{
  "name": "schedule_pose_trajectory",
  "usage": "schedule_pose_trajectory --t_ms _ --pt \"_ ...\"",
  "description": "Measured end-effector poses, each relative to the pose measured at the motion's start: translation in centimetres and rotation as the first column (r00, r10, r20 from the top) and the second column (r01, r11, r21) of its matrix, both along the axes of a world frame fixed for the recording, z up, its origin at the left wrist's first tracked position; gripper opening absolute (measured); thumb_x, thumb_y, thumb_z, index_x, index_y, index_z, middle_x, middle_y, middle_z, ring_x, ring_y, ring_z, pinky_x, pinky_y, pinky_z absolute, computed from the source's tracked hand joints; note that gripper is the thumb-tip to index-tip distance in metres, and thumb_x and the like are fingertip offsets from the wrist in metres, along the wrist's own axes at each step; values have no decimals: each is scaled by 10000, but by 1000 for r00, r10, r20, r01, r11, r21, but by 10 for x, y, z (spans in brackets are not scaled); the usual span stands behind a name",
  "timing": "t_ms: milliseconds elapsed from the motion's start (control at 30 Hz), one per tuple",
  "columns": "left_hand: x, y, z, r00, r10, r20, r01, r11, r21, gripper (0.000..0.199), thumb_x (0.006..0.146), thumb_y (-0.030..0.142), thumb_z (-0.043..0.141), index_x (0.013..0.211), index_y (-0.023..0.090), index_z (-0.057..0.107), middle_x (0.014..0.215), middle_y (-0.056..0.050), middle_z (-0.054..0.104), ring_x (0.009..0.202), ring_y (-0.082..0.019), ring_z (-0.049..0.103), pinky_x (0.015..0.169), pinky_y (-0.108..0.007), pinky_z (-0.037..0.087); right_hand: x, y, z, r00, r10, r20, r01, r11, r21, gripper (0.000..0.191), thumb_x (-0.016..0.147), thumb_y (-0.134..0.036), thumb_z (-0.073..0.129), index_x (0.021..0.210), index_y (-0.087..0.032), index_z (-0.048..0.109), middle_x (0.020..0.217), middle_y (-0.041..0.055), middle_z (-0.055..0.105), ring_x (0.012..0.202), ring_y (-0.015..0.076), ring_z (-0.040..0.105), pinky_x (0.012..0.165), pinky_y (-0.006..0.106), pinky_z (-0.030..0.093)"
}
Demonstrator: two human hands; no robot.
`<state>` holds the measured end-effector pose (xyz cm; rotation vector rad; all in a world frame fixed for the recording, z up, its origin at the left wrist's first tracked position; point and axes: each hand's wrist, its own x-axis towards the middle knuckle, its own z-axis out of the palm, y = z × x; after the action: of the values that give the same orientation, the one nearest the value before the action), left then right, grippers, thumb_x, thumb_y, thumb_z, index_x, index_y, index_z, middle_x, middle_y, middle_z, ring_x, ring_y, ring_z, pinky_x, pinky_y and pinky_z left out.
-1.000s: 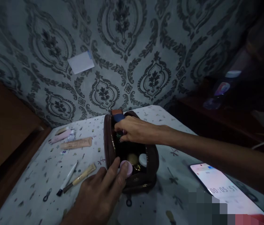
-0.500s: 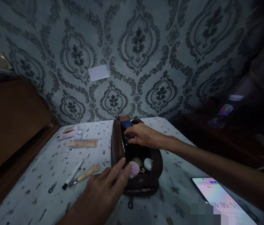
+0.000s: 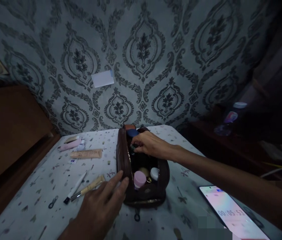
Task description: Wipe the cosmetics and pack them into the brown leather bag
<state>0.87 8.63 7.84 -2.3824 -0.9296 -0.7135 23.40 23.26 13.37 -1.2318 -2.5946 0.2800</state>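
Observation:
A brown leather toiletry bag (image 3: 122, 160) stands unzipped on the patterned sheet. My right hand (image 3: 147, 144) reaches into its far end, fingers closed on a small, dark, shiny thing I cannot make out. Beside those fingers, a blue round item (image 3: 131, 133) shows at the bag's far end. In the near end sit a pink-lidded jar (image 3: 139, 179) and a white cap (image 3: 154, 173). My left hand (image 3: 104, 196) is open, its extended fingertips at the bag's near left side. The dark interior hides other contents.
Left of the bag lie a beige tube (image 3: 86, 153), a pink tube (image 3: 70, 145), a white-handled brush (image 3: 77, 187) and a yellowish cosmetic tube (image 3: 90, 185). A lit phone (image 3: 227, 208) lies at right. A bottle (image 3: 231, 118) stands beyond the bed, wallpapered wall behind.
My left fingers have drawn back left from over the pink-lidded jar to the bag's edge. My right hand stays inside the bag, its fingers closer together. The view has shifted slightly.

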Motion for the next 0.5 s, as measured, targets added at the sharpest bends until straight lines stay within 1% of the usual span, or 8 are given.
schedule_pose_trajectory --t_ms 133,200,267,333,367,433,467,500 --pt "-3 -2 8 998 22 60 -19 998 -60 307 986 164 424 1271 122 529 1094 -128 705 932 -179 705 691 -233 589 4 1 -1 999 23 -27 -22 1000 18 313 807 -258 671 1103 -166 718 887 64 732 826 201 661 683 245 421" --pt "-9 -2 6 996 45 83 -34 991 -127 298 993 175 411 1271 135 511 1006 -101 703 859 -166 703 671 -236 582 6 2 -4 999 23 -34 -22 999 35 358 830 -280 648 1166 -162 693 943 80 735 862 211 666 731 263 442" --pt "-18 2 -2 992 93 89 -73 975 -210 278 1004 205 389 1248 156 513 928 -67 689 750 -150 692 614 -234 566 8 1 -6 1000 18 -7 -18 999 48 362 849 -285 623 1185 -166 685 979 91 732 880 220 667 750 281 453" --pt "-34 9 -14 983 158 97 -122 944 -308 262 1014 240 370 1209 178 534 892 -44 680 699 -142 681 599 -232 551 9 -2 -7 1000 -3 14 2 999 49 346 860 -286 599 1175 -179 693 994 95 730 878 232 670 736 296 464" --pt "-44 14 -19 976 190 110 -139 923 -359 261 1016 256 367 1191 184 546 900 -42 683 719 -143 685 625 -233 550 9 -4 -6 1000 -16 5 16 998 54 332 865 -289 585 1160 -189 700 1000 93 729 877 238 672 730 305 471" --pt "-69 29 -26 953 262 154 -167 875 -454 279 1017 288 367 1183 181 564 970 -56 701 831 -150 694 721 -237 546 10 -14 -1 997 -37 -63 42 995 92 304 875 -311 556 1107 -205 721 1002 87 731 879 254 677 730 328 486" --pt "-83 38 -28 938 313 148 -203 844 -496 288 1013 300 373 1180 180 574 1039 -67 704 911 -158 688 779 -242 538 11 -20 1 992 -36 -124 52 991 126 294 880 -327 542 1073 -208 730 1003 85 733 887 263 679 742 343 494" --pt "-99 48 -27 911 400 102 -290 796 -531 285 1009 306 383 1165 189 591 1096 -66 703 978 -166 676 831 -246 523 12 -28 3 980 -24 -197 57 984 167 286 885 -343 530 1032 -212 737 995 84 735 888 269 683 748 356 503"
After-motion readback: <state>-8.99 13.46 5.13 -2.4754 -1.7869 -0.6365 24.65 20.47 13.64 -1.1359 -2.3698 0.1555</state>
